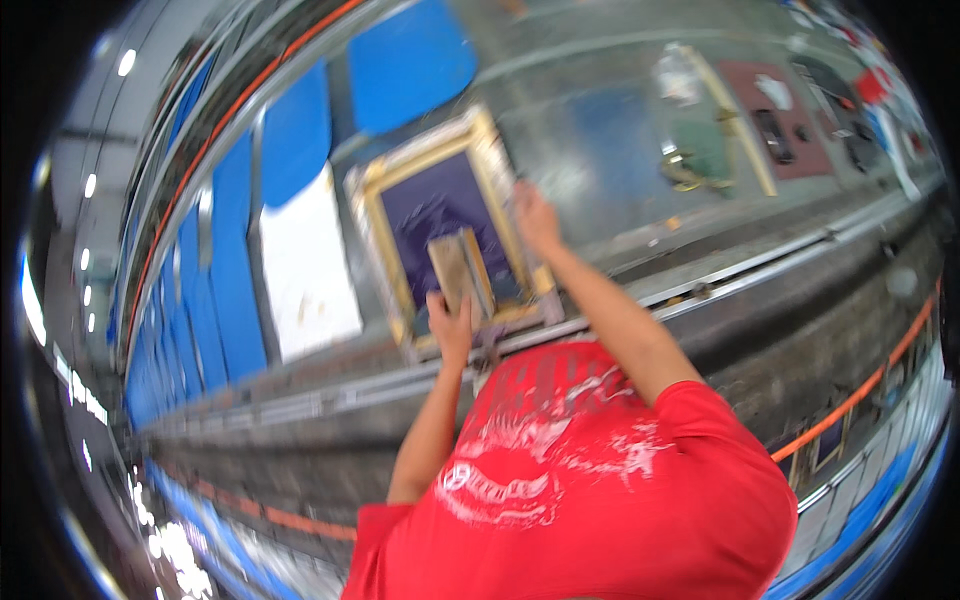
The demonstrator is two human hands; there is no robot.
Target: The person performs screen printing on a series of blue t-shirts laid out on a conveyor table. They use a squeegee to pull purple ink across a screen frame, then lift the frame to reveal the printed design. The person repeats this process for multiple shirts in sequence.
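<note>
A screen printing frame [376, 178] with taped, yellowish sides lies on the long table in front of me. Its mesh is dark purple, and a wet-looking smear of dark ink [432, 212] runs across the middle. My left hand [452, 328] is closed around the lower end of a wide squeegee [455, 270], which stands tilted over the near part of the mesh. At the outer right side of the frame is my right hand [538, 222]. Its fingers reach to the frame's edge and are blurred, so their grip does not show.
Left of the frame lies a white sheet [308, 270], followed by several blue panels [412, 65] along the table. A metal rail [760, 268] runs along the near edge. To the right are a yellowish strip [735, 125], a dark red board [790, 100] with small items, and a clear plastic bag [678, 75].
</note>
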